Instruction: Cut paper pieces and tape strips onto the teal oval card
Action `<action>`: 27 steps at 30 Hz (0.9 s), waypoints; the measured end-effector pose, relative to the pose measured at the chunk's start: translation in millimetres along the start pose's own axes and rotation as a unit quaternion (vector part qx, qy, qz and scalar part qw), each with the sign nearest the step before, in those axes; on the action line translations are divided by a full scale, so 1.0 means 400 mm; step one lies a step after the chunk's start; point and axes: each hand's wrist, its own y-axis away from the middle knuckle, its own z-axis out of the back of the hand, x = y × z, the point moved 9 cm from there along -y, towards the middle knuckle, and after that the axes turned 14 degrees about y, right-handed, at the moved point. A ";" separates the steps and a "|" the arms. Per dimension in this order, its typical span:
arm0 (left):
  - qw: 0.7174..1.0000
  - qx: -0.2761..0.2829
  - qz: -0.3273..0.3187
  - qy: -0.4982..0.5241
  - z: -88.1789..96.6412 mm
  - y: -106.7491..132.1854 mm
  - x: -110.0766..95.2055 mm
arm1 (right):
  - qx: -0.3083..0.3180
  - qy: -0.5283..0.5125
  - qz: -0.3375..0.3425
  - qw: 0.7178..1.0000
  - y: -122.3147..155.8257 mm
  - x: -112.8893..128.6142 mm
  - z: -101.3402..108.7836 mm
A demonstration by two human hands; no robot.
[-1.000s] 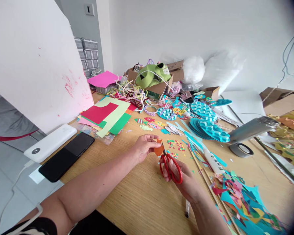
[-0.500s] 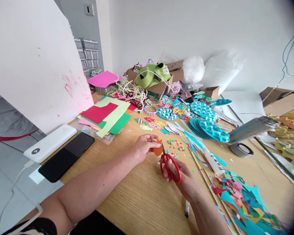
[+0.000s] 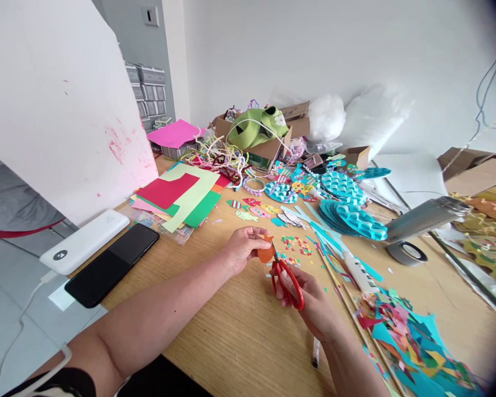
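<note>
Between the thumb and fingers of my left hand (image 3: 244, 248) is a small piece of orange paper (image 3: 266, 253), pinched at its left side. My right hand (image 3: 303, 298) grips a pair of red-handled scissors (image 3: 291, 286), fingers through the loops. The scissor blades point up and away, right at the paper's right edge. Just beyond the hands, tiny coloured paper bits (image 3: 296, 245) are scattered on the wooden table (image 3: 231, 342). Several patterned paper fish (image 3: 258, 210) lie farther back.
Left are a black phone (image 3: 112, 264), a white power bank (image 3: 85, 241) and stacked coloured paper (image 3: 182, 196). On the right stand blue wavy plates (image 3: 351, 218), a glue bottle (image 3: 359, 271), a steel flask (image 3: 427, 218), sticks and a heap of paper scraps (image 3: 413, 342).
The scissor handles have drawn slightly closer together and tilted a little in my right hand. My left hand and the orange paper stay almost in the same place.
</note>
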 end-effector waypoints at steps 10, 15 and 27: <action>1.000 0.001 0.013 0.028 0.001 -0.002 0.007 | -0.004 -0.022 -0.002 1.000 0.003 0.007 0.000; 0.999 0.004 0.001 0.035 0.000 -0.001 0.002 | 0.004 -0.027 0.002 1.000 0.006 0.019 -0.007; 1.000 -0.002 0.000 0.019 -0.001 0.000 0.001 | -0.001 -0.021 0.004 1.000 0.001 0.004 -0.004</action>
